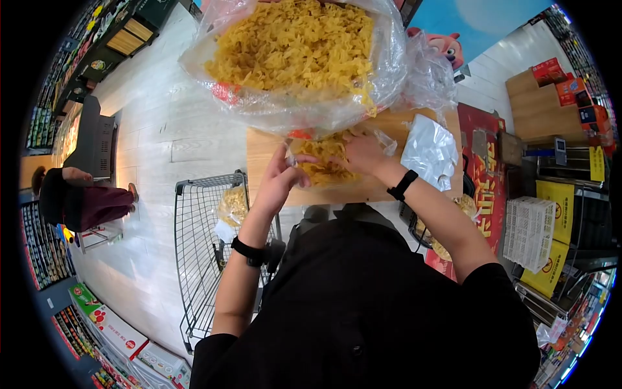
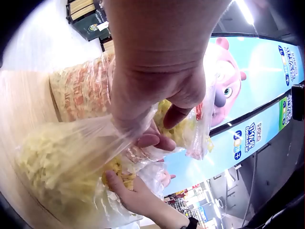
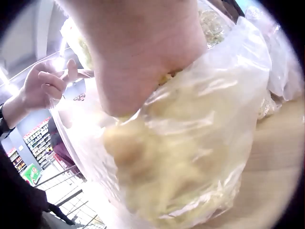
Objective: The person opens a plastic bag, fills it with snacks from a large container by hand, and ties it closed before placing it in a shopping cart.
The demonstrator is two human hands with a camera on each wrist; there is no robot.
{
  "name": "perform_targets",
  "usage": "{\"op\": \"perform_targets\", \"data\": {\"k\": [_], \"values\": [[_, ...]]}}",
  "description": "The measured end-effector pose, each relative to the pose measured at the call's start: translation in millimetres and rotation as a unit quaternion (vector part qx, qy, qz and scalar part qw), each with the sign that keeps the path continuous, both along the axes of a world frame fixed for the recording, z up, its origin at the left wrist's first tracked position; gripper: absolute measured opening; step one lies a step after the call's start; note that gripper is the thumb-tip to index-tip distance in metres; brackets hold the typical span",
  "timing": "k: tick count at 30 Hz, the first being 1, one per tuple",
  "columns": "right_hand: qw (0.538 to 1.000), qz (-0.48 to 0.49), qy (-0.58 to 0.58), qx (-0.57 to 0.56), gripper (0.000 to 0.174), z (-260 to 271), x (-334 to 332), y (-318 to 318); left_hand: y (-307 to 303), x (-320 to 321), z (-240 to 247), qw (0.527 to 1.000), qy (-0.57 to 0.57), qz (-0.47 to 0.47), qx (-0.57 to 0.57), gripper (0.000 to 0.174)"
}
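Note:
A small clear plastic bag [image 2: 62, 171] of yellow, crinkled dry pieces stands on the wooden table close to the person's body. The left hand [image 1: 282, 183] pinches the bag's rim on the left, stretching the film in the left wrist view. Inside its mouth is the right hand [image 1: 365, 154], thumb and fingers around a clump of yellow pieces [image 2: 125, 180]. Through the film in the right wrist view, the right fingers [image 3: 131, 148] look blurred among the pieces. Just beyond both hands, a large open plastic sack [image 1: 278, 113] is heaped with the same yellow pieces.
White plastic bags [image 1: 429, 152] lie on the table's right side. A wire shopping cart [image 1: 201, 253] with a filled bag inside stands at the left. Another person [image 1: 84, 198] stands farther left near shelves. A red printed panel [image 1: 483, 168] stands right of the wooden table [image 1: 262, 165].

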State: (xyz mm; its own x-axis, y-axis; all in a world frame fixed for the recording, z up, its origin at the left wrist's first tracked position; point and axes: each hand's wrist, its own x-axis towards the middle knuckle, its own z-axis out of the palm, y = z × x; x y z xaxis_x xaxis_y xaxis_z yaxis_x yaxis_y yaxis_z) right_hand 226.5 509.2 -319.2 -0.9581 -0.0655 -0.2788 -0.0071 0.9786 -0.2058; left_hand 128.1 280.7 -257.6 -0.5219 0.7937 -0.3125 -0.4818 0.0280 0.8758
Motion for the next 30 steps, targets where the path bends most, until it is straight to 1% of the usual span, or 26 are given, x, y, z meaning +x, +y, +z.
{"op": "perform_targets", "data": {"k": [2, 3, 5, 7, 8, 9, 11, 13, 14, 15, 16, 17, 18, 20, 21, 22, 23, 25, 28, 30], "values": [[0.992, 0.009, 0.102, -0.072, 0.029, -30, 6, -4, 1, 0, -2, 1.0, -0.004, -0.004, 0.002, 0.071], [0.984, 0.001, 0.107, -0.145, 0.031, -42, 6, -9, 2, 0, -2, 1.0, -0.005, -0.004, 0.004, 0.071], [0.972, -0.011, 0.079, -0.221, 0.037, -55, 2, -14, 1, 1, -2, 1.0, -0.009, -0.004, 0.006, 0.071], [0.973, -0.018, 0.013, -0.229, 0.045, -52, -7, -14, -1, 1, -3, 1.0, -0.01, 0.002, 0.002, 0.072], [0.982, -0.016, 0.035, -0.183, 0.051, -50, -7, -15, -2, 1, -3, 1.0, -0.01, 0.005, 0.001, 0.072], [0.989, -0.013, 0.056, -0.136, 0.057, -31, -7, -20, -2, 1, -2, 1.0, -0.012, 0.008, -0.001, 0.072], [0.986, 0.018, 0.137, -0.09, 0.06, -23, -10, -36, -4, 2, 0, 1.0, -0.018, 0.011, -0.007, 0.071], [0.96, 0.073, 0.257, -0.084, 0.055, -31, -17, -52, -2, 5, -1, 0.999, -0.032, 0.016, 0.01, 0.071], [0.965, 0.054, 0.24, -0.085, 0.051, -48, -22, -57, 0, 6, -2, 0.999, -0.037, 0.018, 0.02, 0.071], [0.97, 0.038, 0.223, -0.088, 0.047, -76, -28, -62, -1, 7, -3, 0.998, -0.043, 0.021, 0.031, 0.071], [0.974, -0.007, 0.162, -0.158, 0.042, -83, -34, -58, -3, 8, -5, 0.998, -0.048, 0.025, 0.041, 0.072], [0.967, -0.06, 0.105, -0.223, 0.039, -89, -40, -55, -3, 7, -5, 0.997, -0.052, 0.028, 0.052, 0.072], [0.927, -0.14, 0.0, -0.347, 0.034, -86, -44, -42, -4, 4, -4, 0.997, -0.044, 0.027, 0.05, 0.073], [0.921, -0.153, -0.067, -0.352, 0.028, -78, -39, -26, -10, 3, -2, 0.998, -0.035, 0.023, 0.043, 0.075], [0.967, -0.085, -0.026, -0.237, 0.026, -71, -36, -21, -13, 3, -4, 0.997, -0.047, 0.021, 0.05, 0.074], [0.986, -0.04, 0.011, -0.164, 0.027, -64, -33, -16, -14, 1, -8, 0.996, -0.056, 0.02, 0.06, 0.074], [0.995, 0.0, 0.051, -0.087, 0.028, -57, -31, -11, -14, -1, -10, 0.995, -0.065, 0.02, 0.069, 0.074], [0.993, 0.022, 0.115, -0.03, 0.037, -46, -21, -9, -12, 1, -6, 0.995, -0.065, 0.019, 0.073, 0.073], [0.987, 0.076, 0.129, -0.051, 0.055, -30, -13, -24, -7, 0, -7, 0.994, -0.071, 0.018, 0.078, 0.07], [0.987, 0.071, 0.079, -0.118, 0.062, -17, -14, -46, -4, 0, -9, 0.993, -0.078, 0.008, 0.083, 0.068]]}}
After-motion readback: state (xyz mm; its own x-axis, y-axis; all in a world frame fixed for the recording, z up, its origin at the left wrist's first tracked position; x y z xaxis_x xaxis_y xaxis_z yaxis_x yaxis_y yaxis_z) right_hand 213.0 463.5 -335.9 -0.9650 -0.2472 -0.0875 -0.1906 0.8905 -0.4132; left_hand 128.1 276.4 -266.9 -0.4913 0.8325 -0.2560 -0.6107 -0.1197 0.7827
